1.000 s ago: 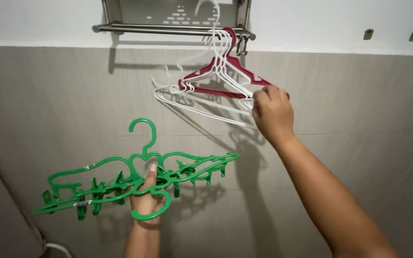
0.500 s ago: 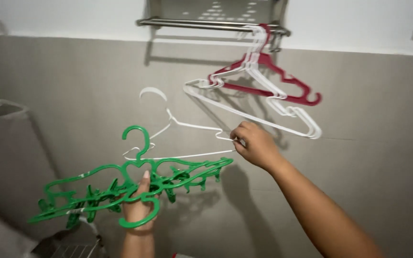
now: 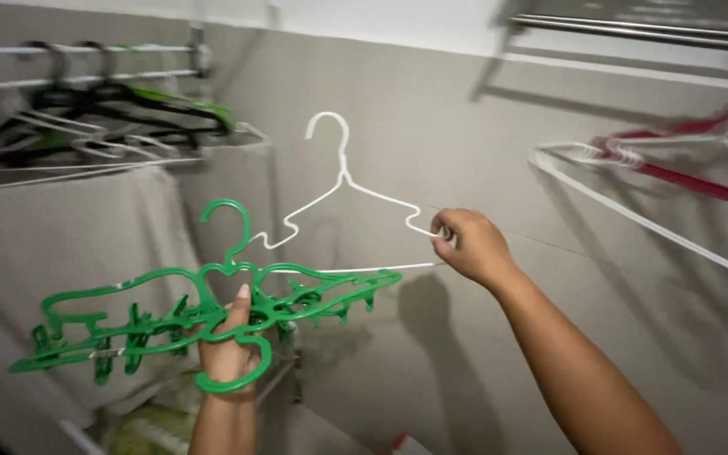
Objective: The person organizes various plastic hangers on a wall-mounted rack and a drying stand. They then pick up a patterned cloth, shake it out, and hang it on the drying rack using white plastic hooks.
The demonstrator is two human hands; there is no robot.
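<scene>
Two hands hold hangers before a grey tiled wall. Left hand (image 3: pixel 231 350) grips a green clip hanger (image 3: pixel 204 316). Right hand (image 3: pixel 471 246) pinches a white wire hanger (image 3: pixel 343 190) by its corner, now carried farther left from the red and white hangers (image 3: pixel 676 164) under the rail (image 3: pixel 634 29). Dark hangers (image 3: pixel 103 109) crowd another rail at left.

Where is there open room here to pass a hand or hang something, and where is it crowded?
Open: the bare grey wall between the white wire hanger in the right hand and the hangers at far right. Crowded: the left rail, packed with dark and green hangers, and low left, where the left hand holds the green clip hanger.
</scene>
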